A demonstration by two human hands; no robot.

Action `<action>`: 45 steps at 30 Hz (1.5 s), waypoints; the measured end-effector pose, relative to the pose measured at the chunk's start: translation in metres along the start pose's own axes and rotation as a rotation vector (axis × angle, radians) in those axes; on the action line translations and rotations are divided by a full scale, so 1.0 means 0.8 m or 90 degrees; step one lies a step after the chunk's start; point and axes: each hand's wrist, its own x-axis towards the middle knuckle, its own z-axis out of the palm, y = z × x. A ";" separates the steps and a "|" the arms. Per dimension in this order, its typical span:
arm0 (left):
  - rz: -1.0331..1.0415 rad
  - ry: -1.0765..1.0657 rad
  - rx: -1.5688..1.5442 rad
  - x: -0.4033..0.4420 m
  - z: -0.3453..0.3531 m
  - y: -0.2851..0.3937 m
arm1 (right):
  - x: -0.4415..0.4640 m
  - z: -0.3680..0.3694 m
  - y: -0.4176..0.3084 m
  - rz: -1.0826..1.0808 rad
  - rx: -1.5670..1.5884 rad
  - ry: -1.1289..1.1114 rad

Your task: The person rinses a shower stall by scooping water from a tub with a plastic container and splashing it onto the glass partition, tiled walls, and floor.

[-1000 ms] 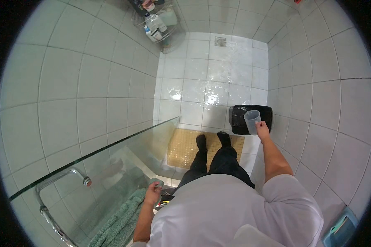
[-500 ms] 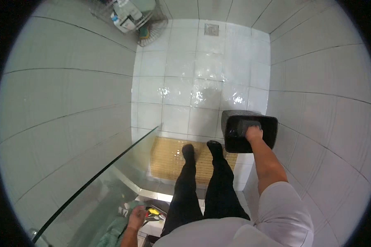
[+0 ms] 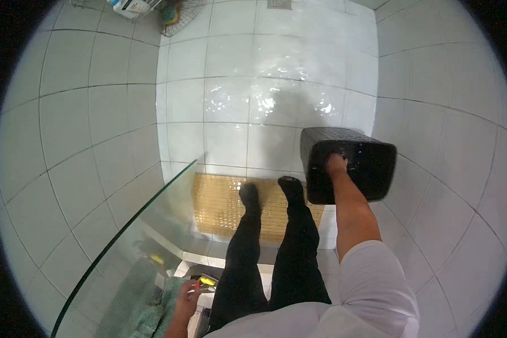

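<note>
Fingers of the right hand (image 3: 337,164) reach inside the rounded-rectangular black bin (image 3: 333,135), grip hidden. Its sides textured, the bin stands on glossy tiles (image 3: 225,143) beside a slatted mat (image 3: 215,200). Left of the bin, the left hand (image 3: 187,299), grip unclear, is near a nubby towel (image 3: 151,316).

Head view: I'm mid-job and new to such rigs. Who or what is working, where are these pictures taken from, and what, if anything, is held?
There is no machine, just a white-shirted person. Every picture comes from one camera worn on the head, looking down. The bare right hand is inside a black, rectangular, plastic-looking bin; whatever it may hold is hidden. The bare left hand is beside a green cloth towel, its grip too small to read. A yellowish slatted rectangular mat lies on shiny white square tiles, under dark-clad feet.
</note>
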 end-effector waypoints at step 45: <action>0.000 -0.270 0.074 -0.226 -0.050 -0.045 | -0.419 -0.247 0.178 0.094 1.050 0.224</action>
